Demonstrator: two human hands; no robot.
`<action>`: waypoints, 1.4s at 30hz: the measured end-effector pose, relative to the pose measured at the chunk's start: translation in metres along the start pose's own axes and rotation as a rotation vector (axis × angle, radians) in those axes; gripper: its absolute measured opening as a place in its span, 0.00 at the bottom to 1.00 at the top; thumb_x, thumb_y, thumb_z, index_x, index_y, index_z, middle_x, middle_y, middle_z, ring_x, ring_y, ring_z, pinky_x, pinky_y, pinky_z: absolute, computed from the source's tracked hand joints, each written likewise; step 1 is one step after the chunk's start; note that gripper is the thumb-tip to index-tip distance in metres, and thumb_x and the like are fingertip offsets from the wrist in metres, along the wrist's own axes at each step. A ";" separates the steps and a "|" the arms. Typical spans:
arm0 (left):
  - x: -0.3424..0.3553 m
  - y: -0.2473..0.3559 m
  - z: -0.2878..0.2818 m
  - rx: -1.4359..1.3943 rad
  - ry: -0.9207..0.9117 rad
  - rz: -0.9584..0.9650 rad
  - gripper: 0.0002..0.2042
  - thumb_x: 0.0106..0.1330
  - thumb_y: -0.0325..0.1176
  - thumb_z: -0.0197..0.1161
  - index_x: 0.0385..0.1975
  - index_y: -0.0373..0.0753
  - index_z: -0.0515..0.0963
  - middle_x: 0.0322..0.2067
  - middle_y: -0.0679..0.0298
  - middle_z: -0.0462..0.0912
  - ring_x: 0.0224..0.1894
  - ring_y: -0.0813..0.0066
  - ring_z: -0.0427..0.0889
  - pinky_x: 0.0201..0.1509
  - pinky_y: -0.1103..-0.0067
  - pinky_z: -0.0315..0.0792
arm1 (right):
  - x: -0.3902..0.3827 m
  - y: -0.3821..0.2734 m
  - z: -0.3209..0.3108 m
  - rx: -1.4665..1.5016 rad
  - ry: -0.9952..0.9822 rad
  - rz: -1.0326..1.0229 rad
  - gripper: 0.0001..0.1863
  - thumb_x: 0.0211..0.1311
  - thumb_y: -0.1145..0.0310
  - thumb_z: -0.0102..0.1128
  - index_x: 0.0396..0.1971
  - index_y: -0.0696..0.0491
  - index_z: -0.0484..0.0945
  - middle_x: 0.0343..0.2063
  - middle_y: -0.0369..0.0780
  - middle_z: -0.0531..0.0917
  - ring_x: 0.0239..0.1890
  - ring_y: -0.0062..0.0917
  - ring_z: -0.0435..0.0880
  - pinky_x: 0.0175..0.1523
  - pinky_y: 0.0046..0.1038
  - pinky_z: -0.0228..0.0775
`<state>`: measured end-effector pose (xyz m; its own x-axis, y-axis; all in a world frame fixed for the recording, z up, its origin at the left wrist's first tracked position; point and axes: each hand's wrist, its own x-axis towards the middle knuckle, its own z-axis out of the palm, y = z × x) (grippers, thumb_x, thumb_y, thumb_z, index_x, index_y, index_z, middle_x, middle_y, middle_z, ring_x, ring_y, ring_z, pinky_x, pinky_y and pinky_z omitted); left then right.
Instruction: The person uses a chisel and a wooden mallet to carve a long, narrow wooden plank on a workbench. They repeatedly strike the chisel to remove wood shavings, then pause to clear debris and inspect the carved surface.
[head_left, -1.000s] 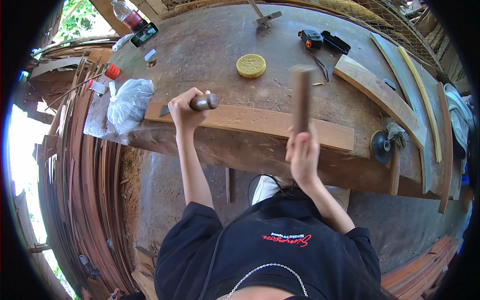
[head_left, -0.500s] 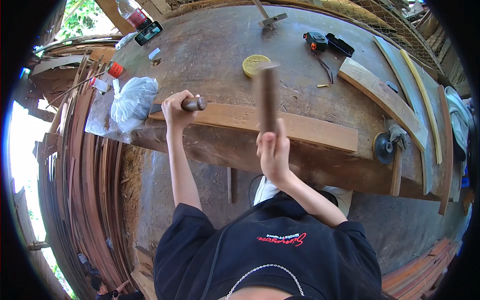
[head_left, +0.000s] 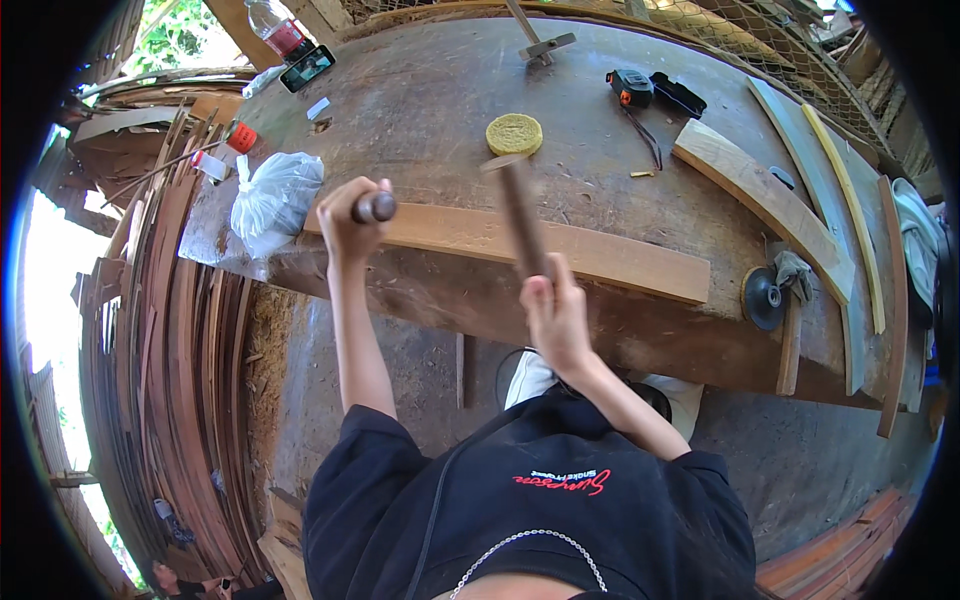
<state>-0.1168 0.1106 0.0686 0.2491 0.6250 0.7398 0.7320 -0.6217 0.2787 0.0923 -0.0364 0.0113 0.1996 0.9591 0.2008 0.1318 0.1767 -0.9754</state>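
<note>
My left hand [head_left: 347,222] is wrapped round a chisel [head_left: 375,207]; the rounded end of its wooden handle sticks out beside my thumb, while the blade is hidden by the hand. Beneath it lies the left part of a long, flat light-brown board [head_left: 580,252], set along the near edge of the workbench [head_left: 410,110]. In my closed right hand [head_left: 557,318] is a thick brown wooden stick [head_left: 520,212], slightly blurred. It is raised over the middle of the board, its far end leaning a little left.
A tied plastic bag [head_left: 275,203] sits left of the board. Farther back are a round yellow pad [head_left: 514,134], a marking gauge [head_left: 546,47] and a tape measure [head_left: 631,87]. At right lie a curved plank [head_left: 765,205], several strips and a black disc tool [head_left: 764,298].
The stick's upper end has swung left and lower, and my right hand has shifted slightly right. My left hand has turned, so the chisel handle points more toward me and its blade no longer shows.
</note>
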 end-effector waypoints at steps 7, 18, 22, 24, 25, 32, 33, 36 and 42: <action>-0.027 0.156 0.038 -0.516 -0.254 0.307 0.10 0.37 0.38 0.68 0.19 0.47 0.75 0.17 0.68 0.77 0.21 0.71 0.79 0.25 0.75 0.72 | 0.000 -0.046 -0.074 0.313 0.396 0.006 0.25 0.62 0.46 0.40 0.40 0.55 0.65 0.10 0.29 0.61 0.11 0.11 0.61 0.16 0.14 0.54; -0.037 0.184 0.059 -0.360 -0.238 0.175 0.08 0.40 0.31 0.63 0.21 0.44 0.71 0.17 0.66 0.75 0.21 0.69 0.76 0.24 0.75 0.68 | -0.030 -0.069 -0.133 0.124 0.532 -0.214 0.35 0.57 0.35 0.33 0.39 0.57 0.61 0.10 0.30 0.59 0.06 0.11 0.53 0.13 0.15 0.49; -0.034 0.175 0.066 -0.323 -0.159 0.145 0.08 0.46 0.31 0.64 0.17 0.42 0.70 0.13 0.64 0.73 0.17 0.68 0.75 0.21 0.76 0.66 | -0.036 -0.065 -0.134 0.227 0.658 -0.363 0.35 0.55 0.33 0.31 0.39 0.55 0.60 0.11 0.30 0.58 0.05 0.11 0.51 0.12 0.15 0.45; -0.033 0.174 0.064 -0.318 -0.149 0.139 0.09 0.48 0.31 0.65 0.15 0.41 0.70 0.12 0.63 0.72 0.15 0.66 0.74 0.20 0.77 0.65 | -0.037 -0.060 -0.120 0.260 0.753 -0.421 0.36 0.52 0.30 0.29 0.38 0.52 0.59 0.10 0.29 0.57 0.05 0.11 0.51 0.12 0.15 0.45; -0.031 0.175 0.062 -0.320 -0.155 0.121 0.09 0.47 0.31 0.65 0.15 0.41 0.70 0.12 0.63 0.72 0.16 0.66 0.74 0.20 0.77 0.65 | -0.045 -0.052 -0.113 0.317 0.716 -0.399 0.38 0.49 0.28 0.29 0.38 0.52 0.57 0.10 0.31 0.61 0.05 0.13 0.52 0.13 0.15 0.50; -0.029 0.150 0.062 -0.248 -0.140 0.018 0.08 0.37 0.27 0.63 0.16 0.43 0.70 0.13 0.64 0.73 0.16 0.67 0.75 0.20 0.75 0.65 | -0.063 -0.013 -0.094 -0.019 0.174 -0.070 0.26 0.61 0.45 0.43 0.34 0.58 0.65 0.12 0.34 0.70 0.13 0.16 0.69 0.20 0.19 0.59; -0.028 0.144 0.061 -0.270 -0.119 0.012 0.08 0.36 0.26 0.63 0.16 0.43 0.71 0.13 0.64 0.73 0.16 0.67 0.74 0.20 0.76 0.65 | -0.061 -0.017 -0.098 0.039 0.242 -0.079 0.27 0.61 0.44 0.42 0.34 0.58 0.65 0.13 0.34 0.70 0.13 0.15 0.68 0.19 0.18 0.58; -0.030 0.129 0.054 -0.320 -0.069 -0.017 0.09 0.33 0.24 0.62 0.16 0.42 0.71 0.12 0.64 0.72 0.15 0.67 0.73 0.19 0.77 0.64 | -0.047 -0.032 -0.098 0.310 0.499 -0.236 0.34 0.54 0.35 0.40 0.38 0.56 0.62 0.12 0.32 0.63 0.10 0.12 0.58 0.14 0.15 0.47; -0.025 0.124 0.052 -0.290 -0.039 -0.047 0.08 0.37 0.26 0.64 0.13 0.42 0.69 0.10 0.64 0.70 0.13 0.68 0.71 0.17 0.77 0.61 | -0.048 -0.007 -0.057 -0.045 0.102 -0.113 0.24 0.62 0.48 0.45 0.38 0.58 0.65 0.13 0.41 0.69 0.14 0.26 0.72 0.22 0.25 0.62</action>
<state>0.0010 0.0426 0.0524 0.2474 0.6709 0.6990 0.5334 -0.6966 0.4798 0.1368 -0.0958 0.0136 0.2783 0.9058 0.3195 0.2016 0.2701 -0.9415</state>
